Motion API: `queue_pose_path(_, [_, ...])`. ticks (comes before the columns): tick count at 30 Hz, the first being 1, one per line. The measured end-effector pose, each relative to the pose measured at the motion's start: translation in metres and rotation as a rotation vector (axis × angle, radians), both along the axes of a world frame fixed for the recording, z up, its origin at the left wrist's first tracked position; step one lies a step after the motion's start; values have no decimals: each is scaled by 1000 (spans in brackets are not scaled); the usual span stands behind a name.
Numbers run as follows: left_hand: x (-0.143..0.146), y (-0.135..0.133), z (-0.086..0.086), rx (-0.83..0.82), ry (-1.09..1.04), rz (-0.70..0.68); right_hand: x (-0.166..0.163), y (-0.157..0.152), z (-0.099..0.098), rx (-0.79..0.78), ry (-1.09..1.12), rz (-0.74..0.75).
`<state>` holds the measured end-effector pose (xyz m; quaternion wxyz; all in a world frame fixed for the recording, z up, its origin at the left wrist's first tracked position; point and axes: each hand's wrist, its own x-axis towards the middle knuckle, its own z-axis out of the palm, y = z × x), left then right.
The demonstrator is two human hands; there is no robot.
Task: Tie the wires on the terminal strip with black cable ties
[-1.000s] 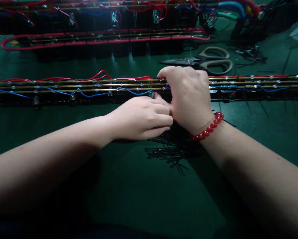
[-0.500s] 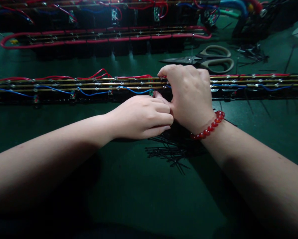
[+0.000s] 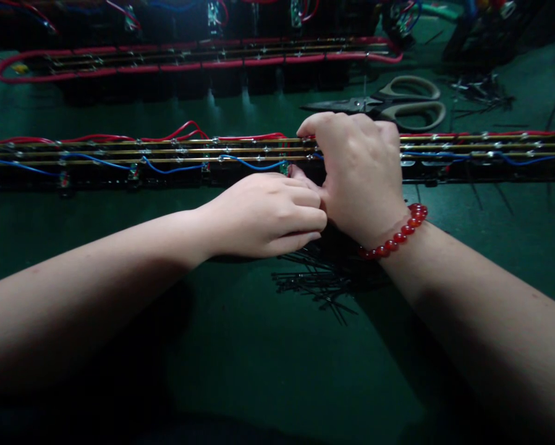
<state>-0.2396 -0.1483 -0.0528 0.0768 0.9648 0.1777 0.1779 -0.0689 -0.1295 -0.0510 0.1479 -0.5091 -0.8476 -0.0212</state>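
A long black strip of relay-like blocks [image 3: 120, 157] with brass bars and red and blue wires runs across the green table. My right hand [image 3: 356, 173], a red bead bracelet on its wrist, is curled over the strip at its middle, fingers wrapped down on the bars. My left hand [image 3: 268, 213] is closed in a loose fist right against it, fingertips pinched together by the strip's near edge. What the fingers pinch is hidden. A heap of black cable ties [image 3: 319, 281] lies just below both hands.
Scissors [image 3: 389, 105] with pale handles lie behind the strip. A second strip with a red wire loop [image 3: 189, 59] sits farther back, with more wired assemblies along the far edge. Loose tie offcuts [image 3: 479, 89] lie at the back right.
Both hands stay locked together at the same spot on the strip; the view has tipped slightly, shifting everything a little up the picture.
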Motion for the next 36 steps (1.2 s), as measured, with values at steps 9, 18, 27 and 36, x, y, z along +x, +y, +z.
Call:
queue_pose_path(9, [0,0,1,-7,4,4,0,0,-1,20,22,-2])
queue_pose_path(18, [0,0,2,-12,22,8,1,-1,-1,26,24,-3])
queue_pose_path(27, [0,-1,2,3,17,11,1,0,-2,37,32,11])
queue_pose_path(36, [0,-1,1,-29,22,15,0,-1,0,5,24,7])
